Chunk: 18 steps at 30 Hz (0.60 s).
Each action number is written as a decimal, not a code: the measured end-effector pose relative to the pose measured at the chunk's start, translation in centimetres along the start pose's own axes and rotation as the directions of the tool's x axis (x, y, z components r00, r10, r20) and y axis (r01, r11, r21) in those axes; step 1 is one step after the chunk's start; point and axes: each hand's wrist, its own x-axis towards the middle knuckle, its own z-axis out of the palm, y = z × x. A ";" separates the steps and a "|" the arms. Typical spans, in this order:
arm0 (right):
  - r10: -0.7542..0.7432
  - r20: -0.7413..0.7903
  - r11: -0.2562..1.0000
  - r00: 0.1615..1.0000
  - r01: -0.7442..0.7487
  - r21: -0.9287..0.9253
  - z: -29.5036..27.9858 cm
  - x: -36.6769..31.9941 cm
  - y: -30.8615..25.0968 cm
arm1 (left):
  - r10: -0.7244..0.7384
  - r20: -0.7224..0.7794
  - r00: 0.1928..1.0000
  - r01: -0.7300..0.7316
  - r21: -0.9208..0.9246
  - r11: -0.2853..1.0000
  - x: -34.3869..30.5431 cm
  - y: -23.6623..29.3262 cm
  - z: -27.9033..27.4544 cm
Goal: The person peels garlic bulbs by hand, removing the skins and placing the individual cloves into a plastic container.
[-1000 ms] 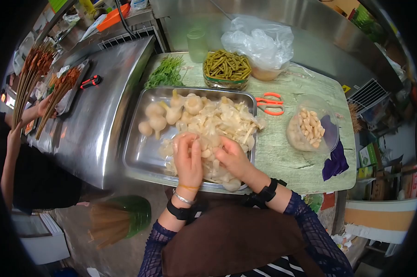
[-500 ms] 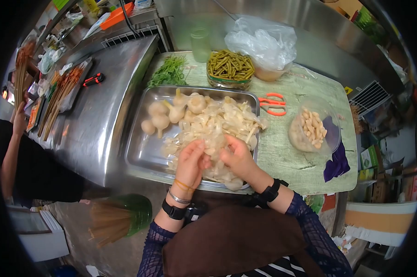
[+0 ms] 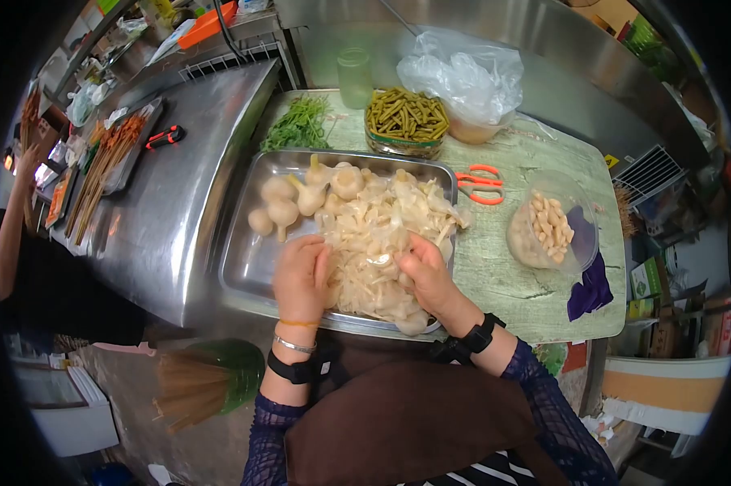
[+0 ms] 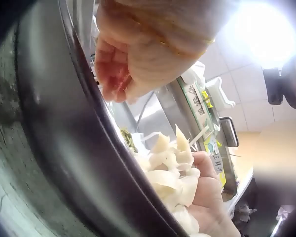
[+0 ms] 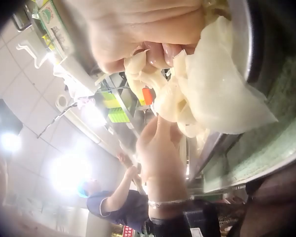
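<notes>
In the centre of the head view, a metal tray (image 3: 248, 263) holds garlic bulbs (image 3: 283, 212) upper left and heaped papery skins (image 3: 361, 283). The left hand (image 3: 301, 279) and right hand (image 3: 432, 279) flank the heap, fingers curled; whether either pinches anything cannot be told. Right of frame, a clear tub (image 3: 521, 245) contains pale cloves (image 3: 552, 228); top centre, a container (image 3: 402, 148) brims with cut green pods (image 3: 406, 113).
</notes>
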 end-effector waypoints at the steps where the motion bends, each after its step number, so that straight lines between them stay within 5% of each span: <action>1: 0.001 -0.003 1.000 1.000 -0.001 -0.014 0.0 -0.1 0.0 | -0.086 0.030 0.996 0.088 -0.074 0.993 0.2 0.6 -0.6; 2: 0.002 -0.005 1.000 1.000 -0.002 -0.028 0.0 -0.2 -0.1 | -0.169 0.067 0.983 0.177 -0.144 0.974 0.3 0.9 -0.8; 5: 0.048 -0.008 0.999 0.999 -0.048 -0.019 0.1 -0.4 -0.6 | -0.079 -0.060 0.995 0.068 -0.174 0.982 0.6 0.8 0.3; 8: 0.035 -0.018 0.999 0.999 -0.035 -0.002 0.4 -0.4 -0.7 | -0.151 0.117 0.982 0.170 -0.177 0.969 -0.4 0.6 0.2; 11: 0.021 0.013 1.000 1.000 -0.021 0.018 -0.1 -0.2 -0.1 | 0.083 -0.123 0.989 -0.090 -0.054 0.994 1.1 2.7 -0.6; 18: 0.045 0.038 0.997 0.998 -0.043 -0.064 0.8 -0.6 -1.9 | -0.095 0.182 0.979 0.164 -0.418 0.894 0.1 5.3 0.2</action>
